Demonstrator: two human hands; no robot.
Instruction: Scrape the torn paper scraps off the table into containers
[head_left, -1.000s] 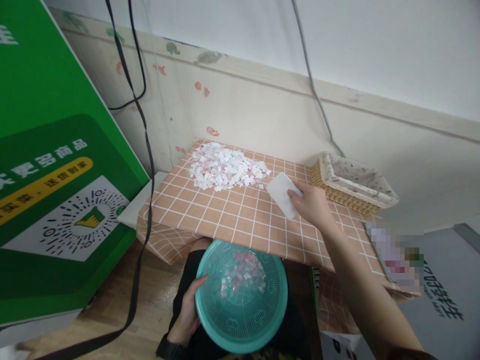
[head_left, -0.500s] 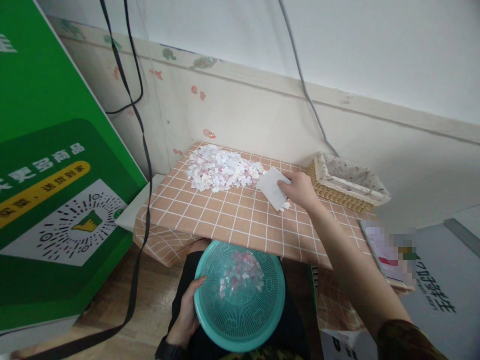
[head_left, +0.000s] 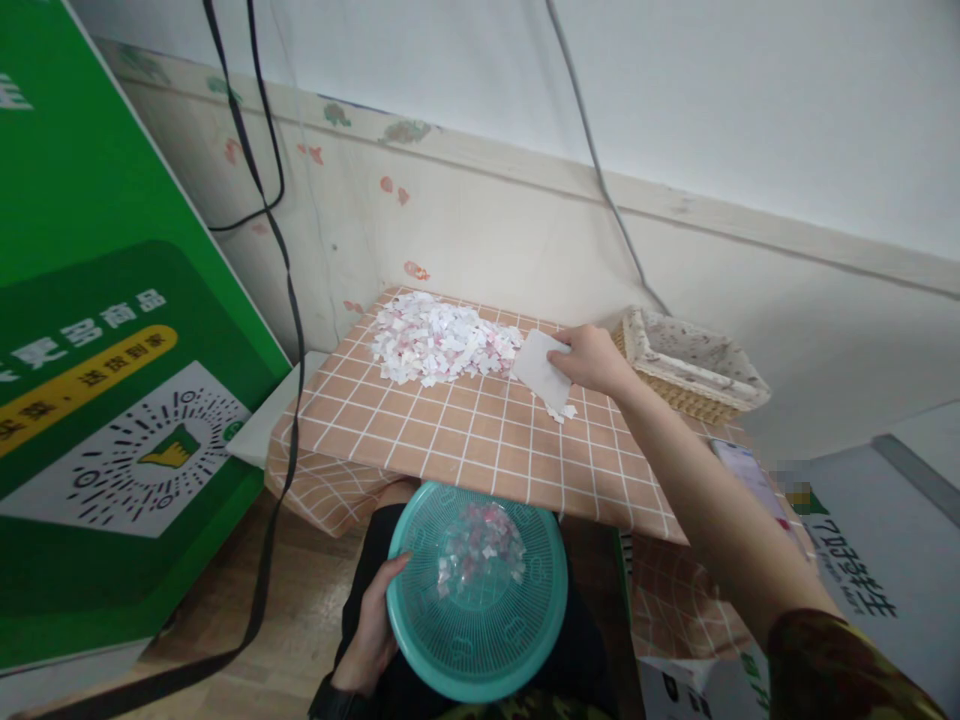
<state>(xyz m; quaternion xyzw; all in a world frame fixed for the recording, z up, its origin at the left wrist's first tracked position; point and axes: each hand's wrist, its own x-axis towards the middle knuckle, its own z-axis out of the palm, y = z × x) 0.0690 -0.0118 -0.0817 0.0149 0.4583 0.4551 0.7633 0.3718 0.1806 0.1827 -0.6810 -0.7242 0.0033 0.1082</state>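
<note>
My right hand [head_left: 595, 360] pinches a flat white card [head_left: 541, 367] by its right side, tilted just above the checked tablecloth. Against the card's left edge lies a broad heap of small torn paper scraps [head_left: 435, 338], white with some pink. A few loose scraps [head_left: 561, 412] lie under the card's lower corner. My left hand [head_left: 377, 615] grips the left rim of a round turquoise plastic colander [head_left: 480, 655] on my lap, below the table's front edge. Inside the colander is a small pile of white and pink scraps [head_left: 487, 545].
A wicker basket [head_left: 679, 395] with a cloth lining stands at the table's back right, close to my right forearm. A phone-like flat item [head_left: 742, 470] lies on the right edge. A black strap [head_left: 294, 330] hangs at left before a green sign [head_left: 90, 180].
My right hand and the card have shifted slightly left and up, uncovering more of the loose scraps beneath. The left hand keeps its hold on the colander; the view has turned a little.
</note>
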